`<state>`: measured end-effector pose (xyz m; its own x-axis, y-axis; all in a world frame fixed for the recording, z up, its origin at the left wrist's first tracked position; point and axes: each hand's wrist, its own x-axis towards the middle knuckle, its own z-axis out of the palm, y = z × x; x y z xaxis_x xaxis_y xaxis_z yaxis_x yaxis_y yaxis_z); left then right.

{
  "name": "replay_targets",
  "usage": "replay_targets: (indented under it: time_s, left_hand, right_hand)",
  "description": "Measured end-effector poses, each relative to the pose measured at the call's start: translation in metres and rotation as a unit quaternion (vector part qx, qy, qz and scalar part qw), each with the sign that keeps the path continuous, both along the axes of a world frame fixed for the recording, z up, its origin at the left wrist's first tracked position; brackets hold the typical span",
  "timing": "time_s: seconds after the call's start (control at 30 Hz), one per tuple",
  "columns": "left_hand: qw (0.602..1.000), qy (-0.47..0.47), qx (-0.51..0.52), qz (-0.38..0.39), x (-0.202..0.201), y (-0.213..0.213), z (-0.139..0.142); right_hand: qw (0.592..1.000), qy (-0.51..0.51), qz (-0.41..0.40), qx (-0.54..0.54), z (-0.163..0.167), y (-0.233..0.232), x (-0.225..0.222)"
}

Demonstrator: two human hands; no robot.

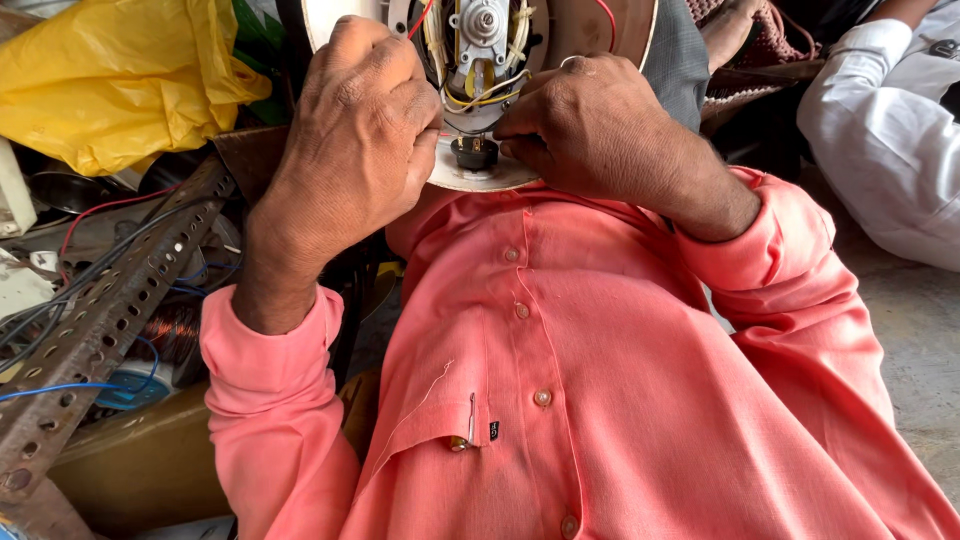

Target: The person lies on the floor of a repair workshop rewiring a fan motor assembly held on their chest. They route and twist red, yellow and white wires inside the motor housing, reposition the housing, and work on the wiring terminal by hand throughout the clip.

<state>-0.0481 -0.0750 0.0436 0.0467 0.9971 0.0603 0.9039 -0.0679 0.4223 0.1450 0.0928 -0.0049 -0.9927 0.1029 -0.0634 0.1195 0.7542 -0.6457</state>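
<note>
— What's the place like?
— A crowded workshop corner: grey concrete floor (925,330) at three o'clock, a rusty perforated angle bar (95,325) with blue and red wires (120,225) at nine, a crumpled yellow plastic bag (110,75) at ten.
— And the hands?
— Both work at twelve o'clock, on an opened appliance motor unit (480,45) resting against the salmon-pink shirt (600,380). The left hand (355,130) is curled with fingers together at the unit's left edge. The right hand (590,125) has its fingertips pinched beside a small black part (474,152) at the unit's base; whether it actually grips it, I cannot tell.
— Anyone else?
— A white sleeve (880,130) at two o'clock.
</note>
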Motion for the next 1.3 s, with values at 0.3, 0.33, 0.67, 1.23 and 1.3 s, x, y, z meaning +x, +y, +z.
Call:
replay_targets:
  time_s: [0.3, 0.33, 0.67, 1.23, 1.3]
  left_hand:
    - [1.000, 0.015, -0.013, 0.008, 0.005, 0.002, -0.006]
    - [1.000, 0.020, -0.015, 0.008, 0.007, 0.003, -0.006]
    - [0.999, 0.034, 0.013, 0.008, 0.016, 0.007, 0.001]
    - [0.999, 0.032, -0.021, -0.029, 0.012, 0.012, 0.022]
    - [0.999, 0.037, -0.026, -0.030, 0.014, 0.011, 0.021]
  right_hand:
    - [0.999, 0.033, -0.012, 0.001, 0.001, -0.004, 0.004]
    - [1.000, 0.027, -0.012, -0.001, 0.001, -0.003, 0.005]
    - [1.000, 0.022, -0.005, 0.002, -0.004, -0.001, 0.007]
    - [0.838, 0.213, -0.267, -0.427, -0.029, -0.008, 0.088]
    - [0.774, 0.173, -0.267, -0.547, -0.041, -0.021, 0.084]
